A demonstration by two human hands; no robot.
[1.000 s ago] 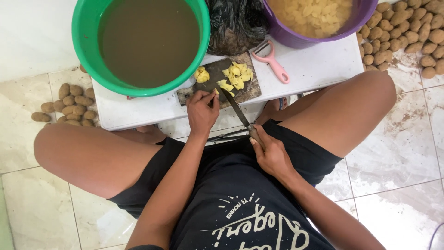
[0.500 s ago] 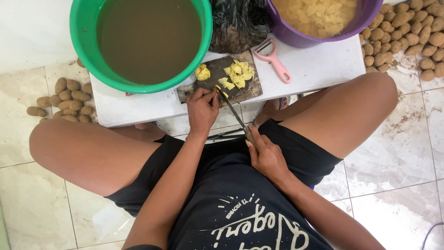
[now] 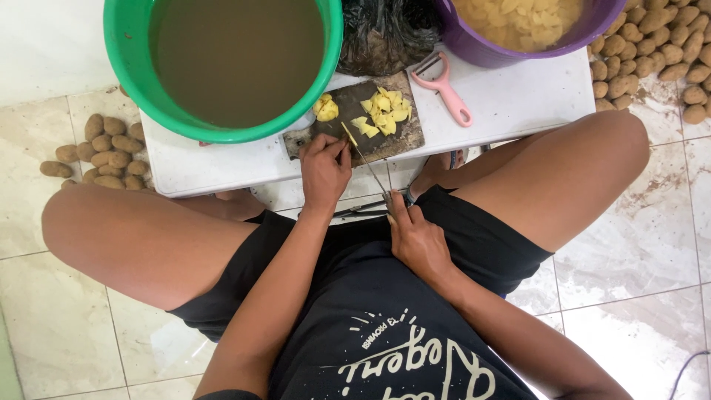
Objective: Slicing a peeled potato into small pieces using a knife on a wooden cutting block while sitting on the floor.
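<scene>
Head view:
L hand [image 3: 324, 172]: fingertips press a potato piece [image 3: 342, 138], mostly hidden, at near edge of dark cutting board [image 3: 326, 122].
R hand [image 3: 416, 241]: clenched round knife [image 3: 366, 161] handle; blade runs toward 11 o'clock onto board.
Slices [image 3: 385, 115]: pile w/ one peeled chunk at 12 from L hand.
Edges: board touches green bucket [image 3: 126, 67] rim; pink peeler [image 3: 444, 90] at 2 o'clock, bare white table [image 3: 518, 96] beyond.
Cut off: purple bucket [image 3: 481, 46], potatoes [image 3: 659, 44] on floor, top & right.
</scene>
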